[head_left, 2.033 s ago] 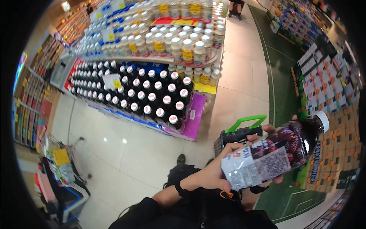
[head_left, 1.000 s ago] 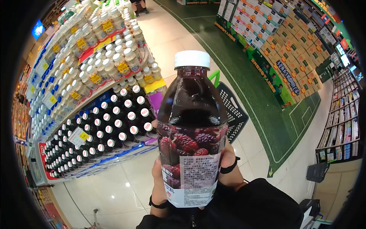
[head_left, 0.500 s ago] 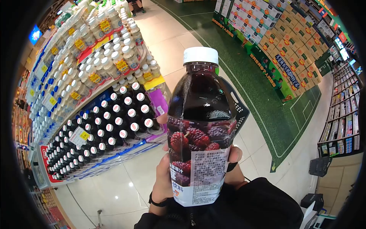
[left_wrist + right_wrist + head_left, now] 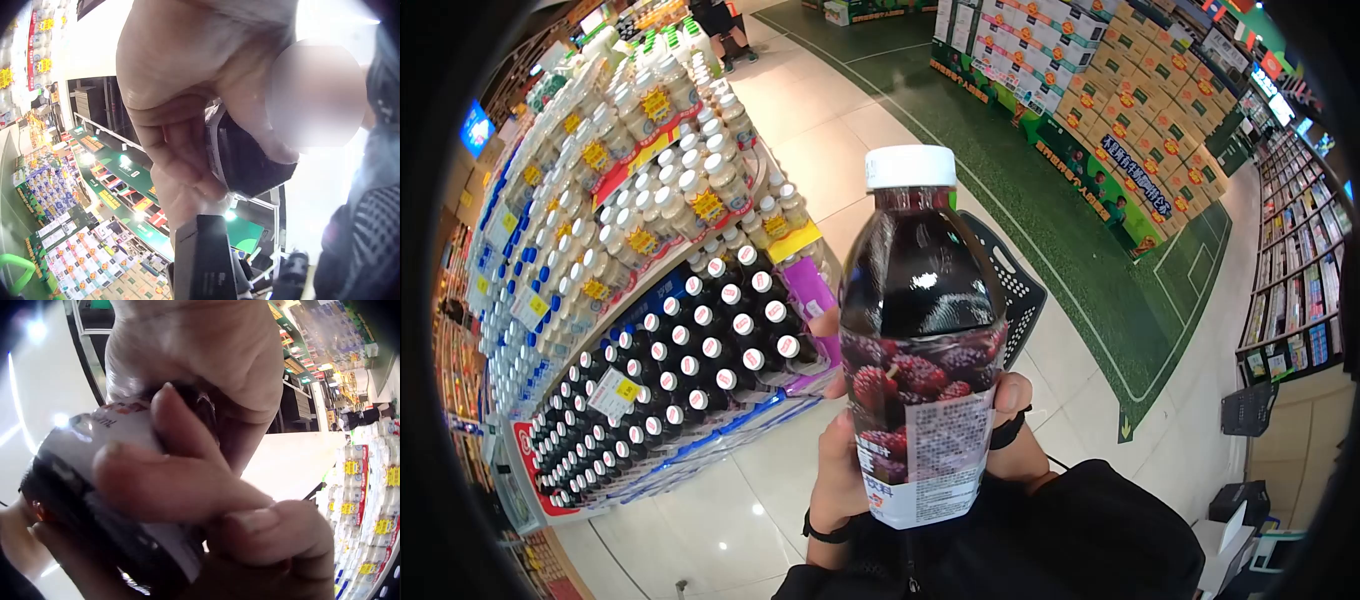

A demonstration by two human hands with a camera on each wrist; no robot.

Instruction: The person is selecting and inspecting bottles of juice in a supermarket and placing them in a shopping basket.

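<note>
Left display: we saw rows of dark bottles (image 4: 700, 370) with white tops on a low stand, and pale bottles (image 4: 650, 160) stacked on the tier above them.
Left grip: we found the left grip (image 4: 840, 470) clasped round the lower left side of the juice bottle (image 4: 920, 300), with a dark band (image 4: 825, 530) on that wrist.
Juice bottle: it stood upright in mid-air close in front of us, between the two grips and well above the floor. It held a dark red drink, its white cap (image 4: 911, 166) was on, and its label (image 4: 925, 450) bore berries and small print.
Right grip: the right grip (image 4: 1012, 405) held the lower right side. In the right wrist view we saw its fingers (image 4: 187, 487) curled round the label end.
Basket: a black basket (image 4: 1018, 290) showed just behind the bottle, partly hidden by it.
Floor: we noted pale tiles (image 4: 840, 130), then a green mat (image 4: 1090, 240) to their right.
Cartons: printed cartons (image 4: 1120, 70) were stacked along the far edge of the mat.
Far right: shelves (image 4: 1295, 280) lined the edge.
</note>
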